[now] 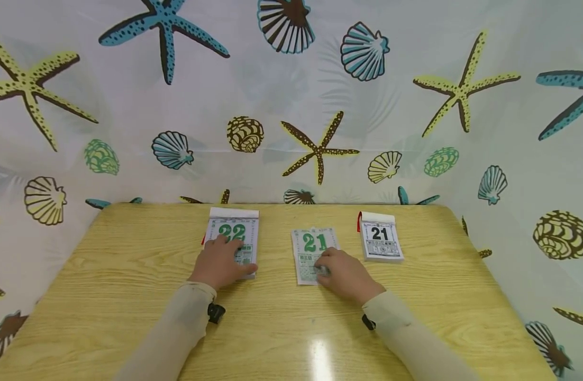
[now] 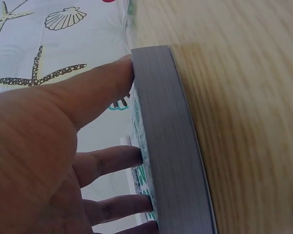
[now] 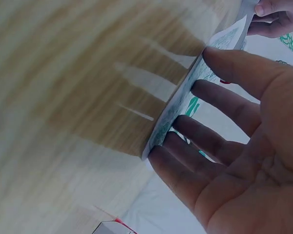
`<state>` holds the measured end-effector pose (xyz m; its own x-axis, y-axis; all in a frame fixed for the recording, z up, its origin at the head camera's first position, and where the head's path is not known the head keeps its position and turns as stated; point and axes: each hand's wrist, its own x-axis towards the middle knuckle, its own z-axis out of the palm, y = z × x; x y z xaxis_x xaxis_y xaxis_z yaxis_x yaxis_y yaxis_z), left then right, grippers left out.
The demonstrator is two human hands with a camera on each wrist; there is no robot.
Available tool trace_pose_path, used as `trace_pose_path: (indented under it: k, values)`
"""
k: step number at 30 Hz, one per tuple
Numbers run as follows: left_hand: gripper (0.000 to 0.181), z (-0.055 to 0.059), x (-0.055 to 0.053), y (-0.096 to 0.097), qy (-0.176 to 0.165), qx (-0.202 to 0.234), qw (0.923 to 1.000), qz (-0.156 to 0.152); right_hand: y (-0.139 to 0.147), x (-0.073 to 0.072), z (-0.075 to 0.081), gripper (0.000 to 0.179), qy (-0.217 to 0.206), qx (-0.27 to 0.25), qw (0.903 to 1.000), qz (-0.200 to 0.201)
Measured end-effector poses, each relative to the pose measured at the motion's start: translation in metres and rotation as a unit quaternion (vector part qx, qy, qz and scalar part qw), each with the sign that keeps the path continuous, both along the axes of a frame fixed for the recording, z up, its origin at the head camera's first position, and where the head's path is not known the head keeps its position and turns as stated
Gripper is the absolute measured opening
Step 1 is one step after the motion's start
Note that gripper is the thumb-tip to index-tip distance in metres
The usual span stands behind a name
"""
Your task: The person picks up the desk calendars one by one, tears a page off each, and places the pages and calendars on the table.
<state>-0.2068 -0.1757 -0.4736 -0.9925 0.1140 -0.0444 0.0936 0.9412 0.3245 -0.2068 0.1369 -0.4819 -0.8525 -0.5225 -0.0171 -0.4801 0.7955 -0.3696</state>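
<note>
My left hand (image 1: 220,265) rests on a thick tear-off calendar (image 1: 246,254) with a green 22 on its top page, left of the table's middle. In the left wrist view the fingers are spread, with their tips on the page and the thumb at the upper corner of the calendar's thick edge (image 2: 167,126). To its right lies a loose calendar sheet (image 1: 306,264) printed with a green 21. The fingertips of my right hand (image 1: 346,276) touch the sheet's right part. In the right wrist view the sheet (image 3: 171,114) lies on the wood, its far corner lifted a little.
A smaller tear-off calendar (image 1: 383,244) with a black 21 and a red tab lies at the back right. The wooden table (image 1: 272,328) ends at a cloth backdrop (image 1: 272,95) with starfish and shells, which also hangs along both sides.
</note>
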Motion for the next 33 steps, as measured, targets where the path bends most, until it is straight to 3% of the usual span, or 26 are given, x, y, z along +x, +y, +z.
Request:
trace_pose_path:
  k: [8,19,33]
  values:
    - [0.075,-0.002,0.004,0.001,0.012,-0.01,0.9998,-0.008,-0.001,0.0,0.001,0.031,-0.01,-0.003,0.9999,-0.01]
    - [0.075,0.002,0.005,0.002,0.001,-0.022,0.9997,-0.006,-0.002,-0.001,0.002,0.03,-0.009,-0.009,0.9998,-0.013]
    - [0.076,0.004,0.005,0.005,-0.017,0.005,0.9997,0.015,-0.012,-0.004,0.004,0.033,-0.001,0.013,0.9999,0.002]
